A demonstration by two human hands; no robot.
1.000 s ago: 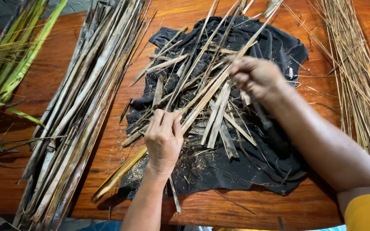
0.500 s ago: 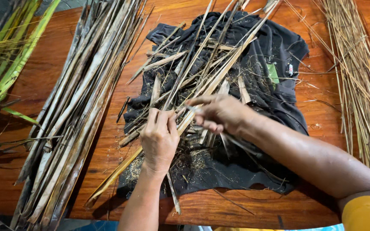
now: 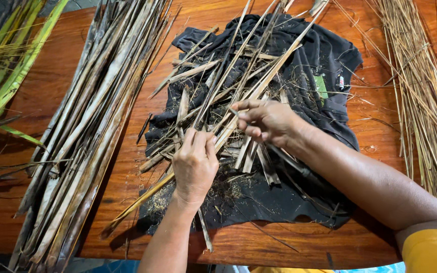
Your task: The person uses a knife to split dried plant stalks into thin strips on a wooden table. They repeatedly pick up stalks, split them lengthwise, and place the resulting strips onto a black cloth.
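My left hand (image 3: 194, 164) presses flat on dry leaf strips (image 3: 238, 96) atop the black cloth (image 3: 324, 60); my right hand (image 3: 266, 121) pinches one strip. Bare wooden table (image 3: 61, 76) lies left of the cloth.

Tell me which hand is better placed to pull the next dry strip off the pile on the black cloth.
Probably the right hand: its fingertips already pinch the dry strips on the black cloth, while the left hand lies flat, pressing the pile's near ends down.

Soft, even daylight, sharp focus, faint shadows, slight edge distortion.
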